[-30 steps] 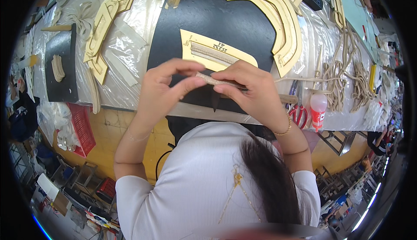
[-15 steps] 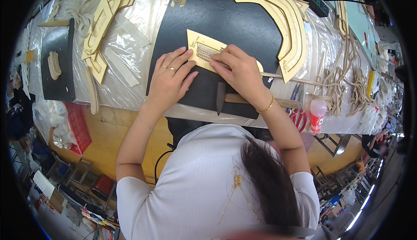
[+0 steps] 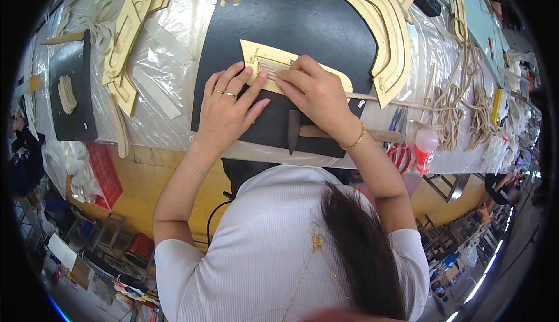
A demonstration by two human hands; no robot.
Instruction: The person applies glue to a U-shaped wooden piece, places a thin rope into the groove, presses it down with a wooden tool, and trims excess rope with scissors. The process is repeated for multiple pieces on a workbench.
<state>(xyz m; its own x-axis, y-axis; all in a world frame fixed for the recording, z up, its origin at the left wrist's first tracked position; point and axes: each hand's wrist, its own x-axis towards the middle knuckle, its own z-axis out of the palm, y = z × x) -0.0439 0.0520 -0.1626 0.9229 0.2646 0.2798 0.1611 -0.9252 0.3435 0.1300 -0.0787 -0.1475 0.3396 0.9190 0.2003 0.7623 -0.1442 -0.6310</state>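
A cream-coloured flat template (image 3: 251,53) with a recessed slot lies on a black mat (image 3: 273,16). Rows of beige cord (image 3: 269,67) sit side by side in the slot. My left hand (image 3: 226,108) rests across the template's left end with fingers spread, its index fingertip by the cord rows. At the right of the rows, my right hand (image 3: 313,96) has thumb and fingers pinched at the cord; the fingertips partly hide it. A length of cord (image 3: 390,100) runs off to the right from the template. Below lies a hammer (image 3: 294,133), its handle partly under my right wrist.
More cream templates (image 3: 384,42) lie at the mat's far right, others (image 3: 123,39) at the left. A smaller black mat (image 3: 73,83) bears a cord bundle. Loose cord (image 3: 451,109), red-handled scissors (image 3: 400,156) and a red-and-clear bottle (image 3: 425,147) are on the right.
My left index finger has moved up and right, closer to the cord rows and my right fingertips. My right hand stays pinched at the cord. The whole view has shifted slightly.
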